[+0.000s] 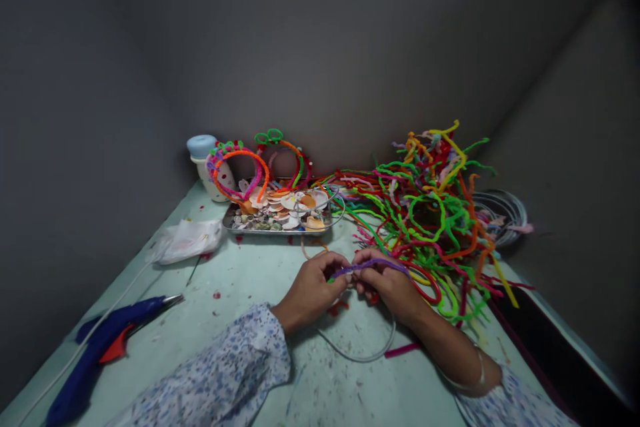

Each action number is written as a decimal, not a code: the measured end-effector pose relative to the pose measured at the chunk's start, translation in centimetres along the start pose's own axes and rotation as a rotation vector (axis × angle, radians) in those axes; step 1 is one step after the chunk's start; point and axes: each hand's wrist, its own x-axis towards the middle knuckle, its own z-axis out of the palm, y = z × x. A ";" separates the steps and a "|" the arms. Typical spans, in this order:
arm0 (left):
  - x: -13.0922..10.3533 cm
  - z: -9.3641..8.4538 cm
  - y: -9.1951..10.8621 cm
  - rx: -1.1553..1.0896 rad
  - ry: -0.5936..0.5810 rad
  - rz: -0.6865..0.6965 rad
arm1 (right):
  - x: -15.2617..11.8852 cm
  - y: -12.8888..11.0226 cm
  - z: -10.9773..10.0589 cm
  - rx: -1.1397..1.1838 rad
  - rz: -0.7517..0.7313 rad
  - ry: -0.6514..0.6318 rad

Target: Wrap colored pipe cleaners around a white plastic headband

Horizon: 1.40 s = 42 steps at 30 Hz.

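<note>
My left hand [316,284] and my right hand [397,290] meet above the middle of the table, fingers pinched together. Between them runs a fuzzy purple pipe cleaner [384,263], its right part lying over the back of my right hand. A thin grey band [362,359] curves down below both hands in a U shape, like a headband frame; its top is hidden behind my fingers. A bit of green shows at my left fingertips. Under the hands lie orange-red pipe cleaner pieces [339,309], and a dark pink piece [403,350] rests near my right wrist.
A big tangle of coloured pipe cleaners [430,213] fills the right back, beside coiled grey bands [520,210]. Behind my hands stands a metal tray [280,233] of shells, with wrapped headbands [243,155] on it. A jar [202,145], plastic packet [193,240] and blue glue gun [117,320] are left.
</note>
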 end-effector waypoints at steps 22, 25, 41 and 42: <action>0.2 -0.2 -0.4 0.006 0.129 -0.007 | 0.5 0.7 0.0 0.103 -0.007 -0.010; 0.2 -0.2 -0.6 0.012 0.119 0.019 | 0.6 0.9 0.1 0.095 -0.004 0.004; 0.2 -0.1 -1.3 0.024 0.145 0.063 | 0.4 0.7 0.6 0.037 -0.060 0.025; 0.2 -0.1 -1.3 0.025 0.149 0.060 | 0.4 0.7 0.6 0.039 -0.060 0.027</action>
